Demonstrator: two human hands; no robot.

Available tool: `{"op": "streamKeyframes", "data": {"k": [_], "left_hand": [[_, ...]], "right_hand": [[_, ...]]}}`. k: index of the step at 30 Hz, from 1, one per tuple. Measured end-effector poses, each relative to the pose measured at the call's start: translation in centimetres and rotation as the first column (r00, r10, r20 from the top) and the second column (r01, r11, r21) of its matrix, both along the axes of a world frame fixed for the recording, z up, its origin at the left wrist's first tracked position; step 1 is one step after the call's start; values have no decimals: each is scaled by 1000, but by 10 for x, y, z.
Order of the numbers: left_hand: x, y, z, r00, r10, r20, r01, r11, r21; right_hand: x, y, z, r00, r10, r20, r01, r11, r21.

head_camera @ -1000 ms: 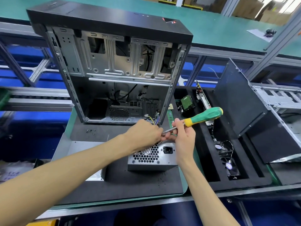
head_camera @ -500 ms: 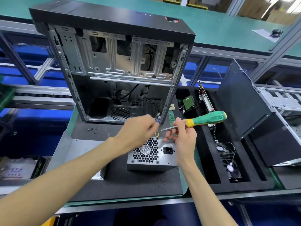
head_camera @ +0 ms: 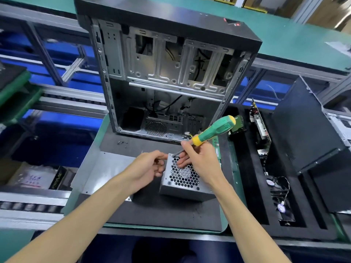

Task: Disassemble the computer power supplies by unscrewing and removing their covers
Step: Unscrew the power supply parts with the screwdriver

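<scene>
Progress looks early: the power supply sits near the middle of the black foam mat with its cover on, fan grille facing up, so I judge the unscrewing barely begun and the lifting of the cover all to come. Behind it, on the far side, stands an emptied computer case, open toward the viewer and close enough to crowd the tool's handle. To the left lies a bare metal side panel; to the right, a black tray holds removed boards and small fans. The right hand grips the green and yellow screwdriver by its shank, tip at the far-left corner of the unit. The left hand, fingers curled, steadies the unit's left wall. A few loose screws lie on the mat, far left.
</scene>
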State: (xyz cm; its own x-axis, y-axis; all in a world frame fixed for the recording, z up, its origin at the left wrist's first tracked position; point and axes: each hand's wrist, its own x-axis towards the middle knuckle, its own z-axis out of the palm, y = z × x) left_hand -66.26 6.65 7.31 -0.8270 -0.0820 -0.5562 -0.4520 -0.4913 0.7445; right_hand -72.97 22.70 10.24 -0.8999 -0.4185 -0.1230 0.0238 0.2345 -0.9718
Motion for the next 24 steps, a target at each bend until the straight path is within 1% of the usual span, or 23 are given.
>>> {"op": "streamKeyframes", "data": {"k": [5, 8, 10, 12, 14, 16, 18, 20, 24], "left_hand": [[2, 3, 3, 999, -16, -49, 19, 997, 70], [2, 6, 3, 996, -46, -81, 49, 998, 41], [2, 7, 3, 993, -58, -103, 56, 998, -22], [2, 5, 4, 992, -38, -119, 32, 998, -53], [2, 2, 6, 986, -73, -148, 65, 996, -55], [4, 1, 5, 978, -124, -166, 110, 990, -88], [4, 1, 2, 980, -125, -154, 110, 989, -101], [3, 1, -1, 981, -125, -148, 112, 989, -93], [1, 0, -3, 980, -130, -154, 119, 990, -77]], "right_hand": [[3, 0, -1, 999, -43, -26, 43, 999, 13], [5, -2, 0, 997, -51, -63, 54, 997, 49], [5, -4, 1, 990, -23, -137, 38, 993, 111], [4, -8, 3, 971, 50, -232, 1, 977, 214], [3, -11, 6, 961, 99, -258, -24, 960, 280], [2, -11, 6, 977, 63, -205, -14, 972, 235], [1, -8, 4, 996, -22, -82, 33, 991, 131], [0, -4, 1, 996, -88, 23, 87, 994, 59], [-1, -3, 0, 992, -112, 51, 111, 993, 30]]}}
